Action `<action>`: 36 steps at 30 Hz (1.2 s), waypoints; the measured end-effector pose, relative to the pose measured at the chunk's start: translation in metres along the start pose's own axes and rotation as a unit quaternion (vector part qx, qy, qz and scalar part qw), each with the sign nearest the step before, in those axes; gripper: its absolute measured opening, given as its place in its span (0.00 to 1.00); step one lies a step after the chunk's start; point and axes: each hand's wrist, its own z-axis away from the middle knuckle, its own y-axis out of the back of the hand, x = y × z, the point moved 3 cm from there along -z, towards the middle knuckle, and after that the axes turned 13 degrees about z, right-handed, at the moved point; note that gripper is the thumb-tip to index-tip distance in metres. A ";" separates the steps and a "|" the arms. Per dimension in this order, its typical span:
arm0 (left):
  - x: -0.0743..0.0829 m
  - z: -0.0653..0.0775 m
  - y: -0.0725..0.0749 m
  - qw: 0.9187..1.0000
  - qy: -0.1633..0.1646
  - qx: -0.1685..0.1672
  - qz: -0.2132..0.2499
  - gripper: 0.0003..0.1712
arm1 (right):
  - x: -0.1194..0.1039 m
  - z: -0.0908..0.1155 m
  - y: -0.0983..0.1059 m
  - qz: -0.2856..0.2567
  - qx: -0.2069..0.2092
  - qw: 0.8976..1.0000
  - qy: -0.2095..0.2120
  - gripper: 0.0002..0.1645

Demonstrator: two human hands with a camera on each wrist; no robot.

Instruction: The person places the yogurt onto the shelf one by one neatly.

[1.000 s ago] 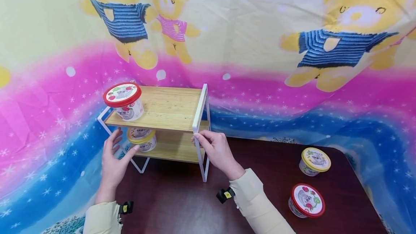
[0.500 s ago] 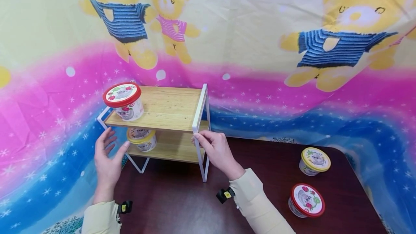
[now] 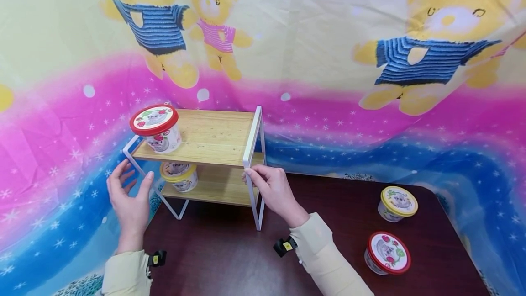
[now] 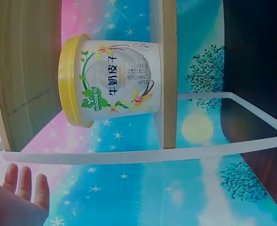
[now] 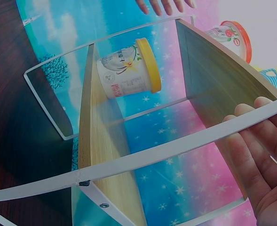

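Note:
A two-tier shelf (image 3: 213, 134) with wooden boards and a white metal frame stands on the dark table. My right hand (image 3: 274, 191) pinches the front post of its right side; the right wrist view shows fingers around the white bar (image 5: 176, 145). Beside the left side frame, my left hand (image 3: 128, 204) has its fingers spread and holds nothing. On the top board at the left sits a red-lidded paper tub (image 3: 158, 127). Below it, a yellow-lidded tub (image 3: 182, 182) stands upright on the lower board, its vanilla-flower label (image 4: 117, 80) facing the left wrist camera.
Another yellow-lidded tub (image 3: 397, 204) and a red-lidded tub (image 3: 387, 253) stand on the table (image 3: 324, 241) at the right. A printed bear curtain (image 3: 320, 58) hangs close behind the shelf and along its left.
My left hand has moved left, away from the yellow-lidded tub on the lower board, to the outer side of the left frame. The right hand and all the tubs have stayed in place.

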 end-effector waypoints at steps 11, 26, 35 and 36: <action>0.003 -0.013 -0.004 1.000 0.006 -0.016 -0.013 0.37 | 0.002 0.000 0.000 -0.007 -0.002 1.000 -0.003 0.16; 0.006 -0.031 -0.010 0.999 0.034 -0.021 -0.023 0.32 | 0.002 0.000 0.000 -0.003 -0.001 1.000 -0.005 0.16; 0.003 -0.045 -0.012 0.998 0.034 0.043 -0.036 0.23 | 0.001 0.000 0.000 -0.004 -0.003 1.000 -0.007 0.16; 0.002 -0.046 -0.012 0.997 0.037 0.047 -0.039 0.23 | 0.001 0.000 0.000 -0.004 -0.003 1.000 -0.007 0.16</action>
